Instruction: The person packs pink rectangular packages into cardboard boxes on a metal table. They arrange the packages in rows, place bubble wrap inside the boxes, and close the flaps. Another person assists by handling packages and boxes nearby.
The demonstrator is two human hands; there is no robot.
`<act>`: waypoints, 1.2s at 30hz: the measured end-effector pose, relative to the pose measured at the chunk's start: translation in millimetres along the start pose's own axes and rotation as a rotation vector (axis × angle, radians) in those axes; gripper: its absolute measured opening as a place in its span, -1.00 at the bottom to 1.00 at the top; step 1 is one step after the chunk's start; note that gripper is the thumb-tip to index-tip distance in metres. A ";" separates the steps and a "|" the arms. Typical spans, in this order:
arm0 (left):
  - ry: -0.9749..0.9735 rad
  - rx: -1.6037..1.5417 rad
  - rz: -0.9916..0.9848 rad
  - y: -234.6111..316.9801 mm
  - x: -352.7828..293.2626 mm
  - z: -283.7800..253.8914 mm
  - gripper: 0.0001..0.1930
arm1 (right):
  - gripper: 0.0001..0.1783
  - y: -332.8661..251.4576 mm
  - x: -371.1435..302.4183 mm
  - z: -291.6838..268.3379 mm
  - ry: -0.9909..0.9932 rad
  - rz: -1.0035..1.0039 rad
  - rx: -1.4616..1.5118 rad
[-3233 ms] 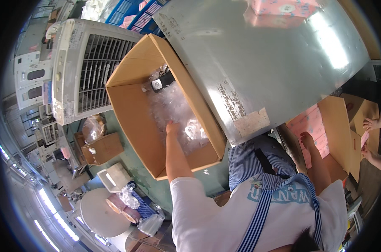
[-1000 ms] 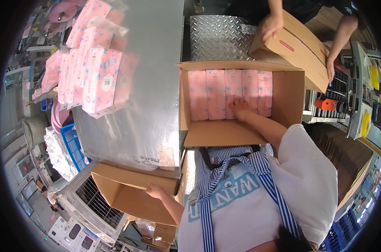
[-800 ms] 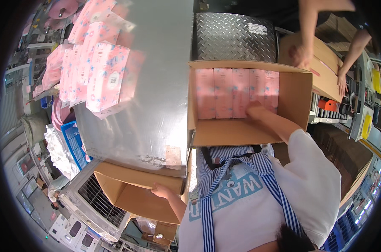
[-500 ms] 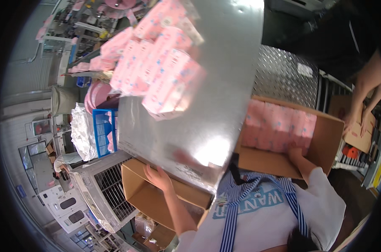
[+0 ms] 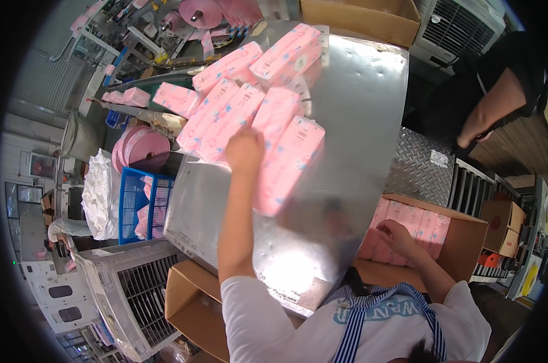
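My left hand (image 5: 245, 150) reaches across the metal table. Its fingers are curled at the near end of a pink soft-pack of tissues (image 5: 233, 124), one of several packs heaped there; the fingertips are partly hidden. Beside it, a pink pack (image 5: 291, 158) lies at the near right of the heap. At my right, my right hand (image 5: 398, 237) hovers over an open brown carton (image 5: 466, 245), fingers loosely bent and apart, with nothing in them. A row of pink packs (image 5: 410, 219) stands inside that carton, against its far side.
The metal table (image 5: 358, 121) fills the middle. A second open carton (image 5: 192, 296) sits below its left edge, near a blue basket (image 5: 129, 206). Beyond the table's far edge stands another carton (image 5: 358, 21). At the right, a co-worker's arm (image 5: 495, 109) is beside a roller conveyor (image 5: 467, 184).
My left hand has moved from the left carton up to the packs on the table. My right hand has lifted off the packs in the right carton. The view has shifted.
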State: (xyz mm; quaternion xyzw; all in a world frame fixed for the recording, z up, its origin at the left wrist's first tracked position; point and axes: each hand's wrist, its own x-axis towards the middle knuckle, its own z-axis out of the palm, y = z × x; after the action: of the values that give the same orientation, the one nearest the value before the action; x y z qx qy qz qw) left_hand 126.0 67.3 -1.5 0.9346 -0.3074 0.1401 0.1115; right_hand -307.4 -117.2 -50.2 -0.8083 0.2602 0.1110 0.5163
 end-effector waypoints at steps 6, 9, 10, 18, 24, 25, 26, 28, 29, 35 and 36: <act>-0.776 -1.087 -0.679 -60.7 -72.9 -32.6 -0.45 | -0.42 -27.6 106.7 57.7 -0.119 -0.286 0.578; -0.606 -1.353 -0.694 -35.3 -105.9 -4.1 -0.31 | -0.21 -115.9 144.1 51.7 -0.259 0.023 0.940; -0.575 -1.394 -0.633 -21.0 -110.6 -8.7 -0.28 | -0.17 -121.5 152.6 52.8 -0.244 -0.086 0.970; -0.592 -1.384 -0.373 61.2 -200.2 -82.6 -0.27 | -0.03 -100.9 40.6 -14.5 -0.100 -0.465 0.664; -0.770 -1.271 -0.059 149.4 -234.5 -83.5 -0.30 | -0.27 -37.9 -76.6 -55.8 0.261 -0.286 0.153; -0.790 -1.284 0.022 172.8 -233.0 -87.2 -0.30 | -0.33 -35.3 -105.4 -75.8 0.274 -0.272 0.194; -0.856 -1.334 -0.004 198.2 -235.6 -94.8 -0.31 | -0.39 -22.4 -129.8 -93.1 0.265 -0.280 0.259; -1.005 -1.199 0.113 248.9 -249.3 -82.4 -0.39 | -0.46 34.2 -179.3 -113.6 0.290 -0.237 0.177; -1.080 -0.989 0.257 271.4 -255.3 -74.7 -0.45 | -0.46 52.1 -200.3 -115.7 0.325 -0.188 0.207; -1.053 -0.463 0.291 323.8 -277.1 4.0 -0.36 | -0.56 129.2 -171.3 -65.5 0.416 0.127 0.363; -1.041 -0.357 0.330 313.5 -266.0 -3.3 -0.36 | -0.52 128.7 -148.1 -63.4 0.238 0.373 0.361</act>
State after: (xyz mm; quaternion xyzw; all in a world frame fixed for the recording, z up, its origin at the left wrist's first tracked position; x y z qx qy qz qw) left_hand -269.8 -33.8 -48.0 0.7869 -0.4823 -0.3770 0.0782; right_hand -506.3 -171.1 -55.8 -0.6488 0.4790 0.0602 0.5882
